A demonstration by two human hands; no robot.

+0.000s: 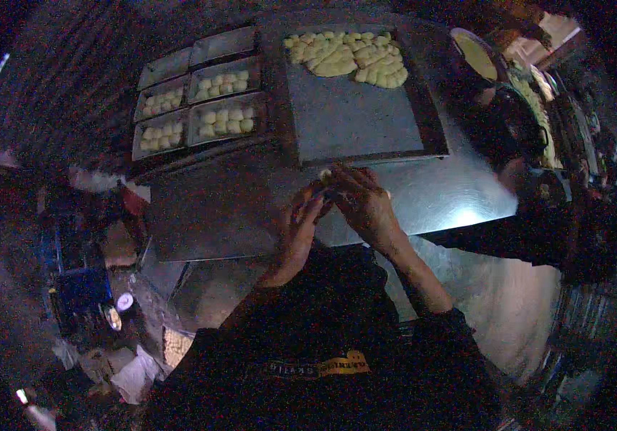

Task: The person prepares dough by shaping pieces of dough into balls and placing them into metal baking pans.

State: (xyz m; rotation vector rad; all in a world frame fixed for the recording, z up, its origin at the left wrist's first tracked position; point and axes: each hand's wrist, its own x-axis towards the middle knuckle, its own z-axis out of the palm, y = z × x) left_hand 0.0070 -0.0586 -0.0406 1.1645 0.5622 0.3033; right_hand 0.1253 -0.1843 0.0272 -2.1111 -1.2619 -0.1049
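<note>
My left hand (300, 219) and my right hand (367, 207) meet above the metal table (438, 190), fingers curled in together. A small pale piece of dough (325, 174) peeks out at the fingertips; the rest of it is hidden by my fingers. Just beyond my hands lies a large flat tray (355, 126). Along its far end, pale yellowish dough (331, 57) is spread in flattened slabs and small lumps.
Left of the tray stand several rectangular pans; a near pan (220, 121) holds rounded dough balls, while a far pan (223, 44) shows a bare bottom. At the right, a person in dark clothing (517, 126) stands near a round bowl (475, 56) with yellowish contents.
</note>
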